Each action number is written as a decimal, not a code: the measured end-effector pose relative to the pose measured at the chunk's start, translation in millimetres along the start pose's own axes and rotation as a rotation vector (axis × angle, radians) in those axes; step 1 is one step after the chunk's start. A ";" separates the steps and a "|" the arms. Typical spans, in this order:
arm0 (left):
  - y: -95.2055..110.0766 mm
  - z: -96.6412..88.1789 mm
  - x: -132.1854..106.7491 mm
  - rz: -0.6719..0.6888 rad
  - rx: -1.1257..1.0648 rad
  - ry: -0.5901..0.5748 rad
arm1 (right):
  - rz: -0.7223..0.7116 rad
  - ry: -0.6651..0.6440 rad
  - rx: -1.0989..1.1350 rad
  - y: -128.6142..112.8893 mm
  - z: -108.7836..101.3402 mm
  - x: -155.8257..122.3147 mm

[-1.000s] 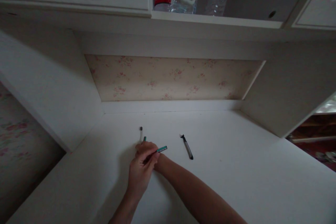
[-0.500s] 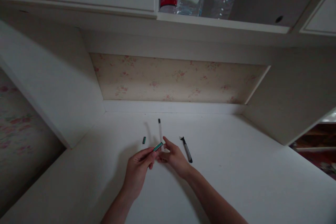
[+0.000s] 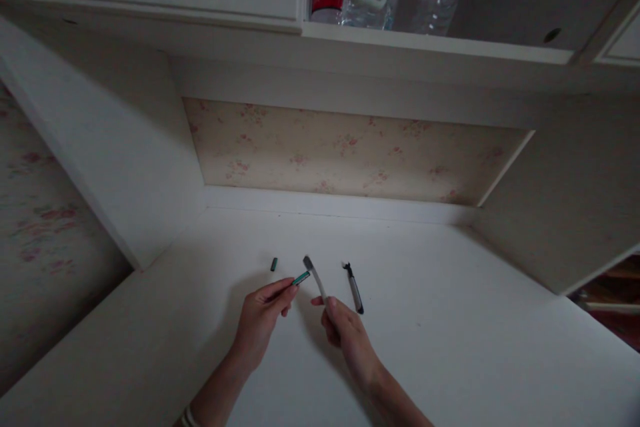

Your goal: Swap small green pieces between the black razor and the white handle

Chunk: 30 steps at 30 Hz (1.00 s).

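Surface (image 3: 480,360): white, floral wallpaper (image 3: 320,157) behind
Left hand (image 3: 264,315): pinching a green strip (image 3: 301,278) — right by the toothbrush (image 3: 320,285) head
Right hand (image 3: 350,335): wrapped round that toothbrush
Lying about: green piece (image 3: 274,264) left of toothbrush — razor (image 3: 355,291) right

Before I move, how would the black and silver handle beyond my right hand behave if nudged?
The black and silver handle is slim, so probably light. It looks straight, likely stiff. The piece at its far end may stop it rolling, though it could slide on the smooth-looking white tabletop.
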<state>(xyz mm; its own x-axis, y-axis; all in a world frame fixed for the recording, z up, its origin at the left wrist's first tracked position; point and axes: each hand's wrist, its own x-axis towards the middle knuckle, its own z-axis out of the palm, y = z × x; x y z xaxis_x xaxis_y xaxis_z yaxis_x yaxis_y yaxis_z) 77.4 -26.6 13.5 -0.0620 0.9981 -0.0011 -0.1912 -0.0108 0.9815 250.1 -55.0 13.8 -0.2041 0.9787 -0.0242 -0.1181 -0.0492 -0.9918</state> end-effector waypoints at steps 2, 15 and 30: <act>1.6 -0.9 0.2 0.008 0.016 0.014 | -0.057 0.004 -0.140 3.2 2.4 -1.6; 1.4 -6.8 3.2 0.021 -0.012 0.025 | -0.119 0.007 -0.363 12.9 9.5 -2.0; -0.7 -5.8 4.0 0.013 -0.012 0.034 | -0.066 0.010 -0.335 13.7 9.1 -1.1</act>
<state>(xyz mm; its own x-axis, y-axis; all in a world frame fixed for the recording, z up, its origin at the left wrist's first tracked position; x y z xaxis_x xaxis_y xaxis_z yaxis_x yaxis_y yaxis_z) 71.7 -23.0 11.7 -0.0979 0.9952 0.0049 -0.2019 -0.0247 0.9791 239.9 -58.6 1.3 -0.1971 0.9795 0.0416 0.1959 0.0809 -0.9773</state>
